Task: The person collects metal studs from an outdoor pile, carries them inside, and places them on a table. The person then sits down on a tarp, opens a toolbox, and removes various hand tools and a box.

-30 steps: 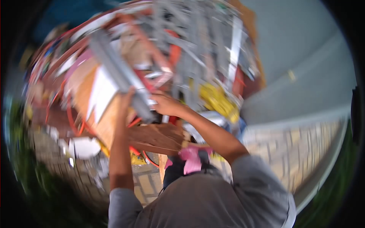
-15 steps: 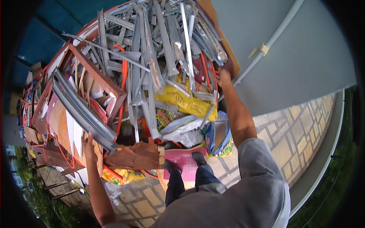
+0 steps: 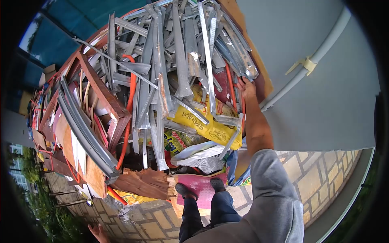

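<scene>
At the pile's right edge, my right hand (image 3: 248, 88) has its fingers curled at the lower end of a grey metal profile (image 3: 239, 52); part of the grip is hidden. A red-orange tube (image 3: 230, 85) runs just left of those fingers. My left hand (image 3: 98, 233) is low at the bottom left, over the paving, fingers apart and holding nothing. Up from it, a long bent grey metal channel (image 3: 87, 131) leans across the boards beside a reddish-brown wooden frame (image 3: 103, 87). Many loose metal profiles (image 3: 178, 52) fill the pile's middle.
A yellow sack (image 3: 210, 129) and a white plastic bag (image 3: 192, 156) lie below the metal. Broken brown wood (image 3: 144, 183) borders the front. I stand on a pink board (image 3: 200, 194) over stone paving (image 3: 152, 220). A grey wall with a pipe (image 3: 324, 48) rises at right.
My left hand has come away from the bent metal channel and dropped down to the lower left. The right hand stays at the pile's right edge. The view has shifted slightly.
</scene>
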Tool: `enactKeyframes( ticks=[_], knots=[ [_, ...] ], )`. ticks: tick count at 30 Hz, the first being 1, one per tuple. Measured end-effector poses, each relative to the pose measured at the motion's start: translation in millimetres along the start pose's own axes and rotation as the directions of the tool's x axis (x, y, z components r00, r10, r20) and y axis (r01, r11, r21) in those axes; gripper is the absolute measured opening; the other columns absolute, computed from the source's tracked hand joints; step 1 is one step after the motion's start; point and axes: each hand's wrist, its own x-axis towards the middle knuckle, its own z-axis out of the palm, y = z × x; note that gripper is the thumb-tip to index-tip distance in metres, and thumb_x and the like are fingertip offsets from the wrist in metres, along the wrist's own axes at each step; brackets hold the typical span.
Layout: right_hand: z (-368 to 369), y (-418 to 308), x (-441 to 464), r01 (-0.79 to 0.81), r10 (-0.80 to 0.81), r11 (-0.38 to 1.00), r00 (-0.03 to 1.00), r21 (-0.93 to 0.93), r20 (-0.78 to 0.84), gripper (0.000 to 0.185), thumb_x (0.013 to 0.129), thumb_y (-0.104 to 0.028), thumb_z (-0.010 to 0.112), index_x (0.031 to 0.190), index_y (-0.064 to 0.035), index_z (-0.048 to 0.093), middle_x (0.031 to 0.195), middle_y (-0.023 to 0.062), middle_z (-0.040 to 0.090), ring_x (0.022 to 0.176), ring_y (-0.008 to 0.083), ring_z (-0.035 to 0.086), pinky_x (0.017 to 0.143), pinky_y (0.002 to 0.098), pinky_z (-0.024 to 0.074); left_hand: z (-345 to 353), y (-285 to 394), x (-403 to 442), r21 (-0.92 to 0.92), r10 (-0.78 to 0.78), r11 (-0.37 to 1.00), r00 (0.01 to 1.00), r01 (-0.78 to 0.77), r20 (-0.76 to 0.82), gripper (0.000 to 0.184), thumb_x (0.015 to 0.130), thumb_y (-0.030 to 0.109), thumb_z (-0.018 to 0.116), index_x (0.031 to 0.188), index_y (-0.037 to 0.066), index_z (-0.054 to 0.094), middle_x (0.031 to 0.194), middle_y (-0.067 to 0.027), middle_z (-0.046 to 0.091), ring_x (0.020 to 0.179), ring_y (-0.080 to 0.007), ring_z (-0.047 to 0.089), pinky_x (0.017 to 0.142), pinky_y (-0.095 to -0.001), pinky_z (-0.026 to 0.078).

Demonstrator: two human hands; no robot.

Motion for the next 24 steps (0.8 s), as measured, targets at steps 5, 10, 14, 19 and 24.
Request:
enactKeyframes(
  ticks=[5, 10, 14, 19, 24],
  knots=[
    [16, 2, -34, 0.158, -0.157, 0.983, 0.987, -0.096, 0.025, 0.052, 0.084, -0.018, 0.081, 0.119, -0.0036, 0.047, 0.117, 0.0128, 0.06, 0.102, 0.0256, 0.064, 0.085, 0.0413, 0.0595, -33, -42, -21, 0.116, -0.054, 0.99, 0.978, 0.079, -0.2, 0.077, 0.088, 0.019, 0.079, 0.147, -0.004, 0.037, 0.123, -0.0225, 0.062, 0.099, -0.0294, 0.063, 0.08, -0.0424, 0.055],
    [48, -1, -158, 0.341, -0.358, 0.932, 0.921, -0.124, -0.156, 0.051, 0.079, -0.027, 0.084, 0.106, -0.0018, 0.049, 0.103, 0.0132, 0.062, 0.089, 0.0234, 0.064, 0.075, 0.0383, 0.0585, -59, -75, -15, 0.031, -0.097, 0.994, 0.971, 0.106, -0.217, 0.077, 0.091, 0.015, 0.075, 0.153, -0.001, 0.032, 0.13, -0.0244, 0.059, 0.106, -0.0318, 0.06, 0.086, -0.0453, 0.054],
    [40, -79, -284, 0.535, -0.741, 0.473, 0.672, -0.699, 0.013, 0.051, 0.075, -0.022, 0.085, 0.106, 0.0006, 0.051, 0.095, 0.0141, 0.064, 0.083, 0.0267, 0.067, 0.075, 0.0391, 0.0549, -38, -68, -1, -0.162, 0.011, 0.986, 0.976, -0.047, -0.216, 0.07, 0.096, 0.017, 0.069, 0.152, -0.001, 0.03, 0.127, -0.0128, 0.054, 0.112, -0.0189, 0.053, 0.096, -0.033, 0.046],
    [33, -167, -349, 0.642, -0.771, 0.2, 0.569, -0.74, 0.285, 0.051, 0.073, -0.025, 0.087, 0.104, 0.0001, 0.055, 0.082, 0.0088, 0.064, 0.074, 0.0174, 0.061, 0.069, 0.0348, 0.0518, 25, 32, 7, -0.241, 0.176, 0.954, 0.984, -0.177, -0.025, 0.068, 0.098, 0.019, 0.067, 0.152, 0.001, 0.031, 0.131, -0.0141, 0.048, 0.117, -0.0221, 0.05, 0.104, -0.0357, 0.041],
    [61, -214, -386, 0.655, -0.812, 0.204, 0.528, -0.727, 0.248, 0.053, 0.074, -0.026, 0.088, 0.105, 0.0023, 0.056, 0.078, 0.0098, 0.065, 0.071, 0.0159, 0.061, 0.068, 0.0332, 0.0523, 67, 86, 7, -0.278, 0.173, 0.946, 0.985, -0.165, 0.004, 0.074, 0.096, 0.027, 0.068, 0.156, 0.007, 0.03, 0.14, -0.0173, 0.046, 0.119, -0.0248, 0.051, 0.102, -0.0396, 0.041]
  ],
)
